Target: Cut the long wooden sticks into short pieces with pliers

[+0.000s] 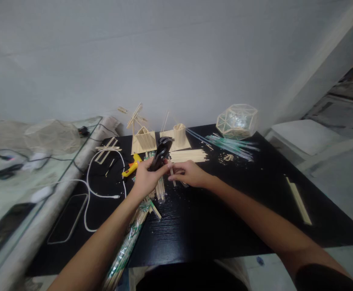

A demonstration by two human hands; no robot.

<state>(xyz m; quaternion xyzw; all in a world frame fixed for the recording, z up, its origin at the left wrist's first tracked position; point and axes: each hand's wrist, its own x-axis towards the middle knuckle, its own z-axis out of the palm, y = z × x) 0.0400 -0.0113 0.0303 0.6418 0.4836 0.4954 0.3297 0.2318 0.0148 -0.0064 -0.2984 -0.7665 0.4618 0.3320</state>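
My left hand is closed around a black hand tool, whose exact kind I cannot make out. Close beside it, my right hand pinches a thin pale stick between thumb and fingers. The stick's upper end reaches the left fingers, and I cannot tell whether the tool touches it. Under and behind the hands lie loose wooden sticks. A neat row of sticks lies just beyond the right hand. To the left of my left hand is a yellow glue gun.
Stick-built models, a windmill and a round tower, stand at the back. A faceted stick frame and green-wrapped sticks are at the back right. A white cable, a phone and packaged sticks occupy the left.
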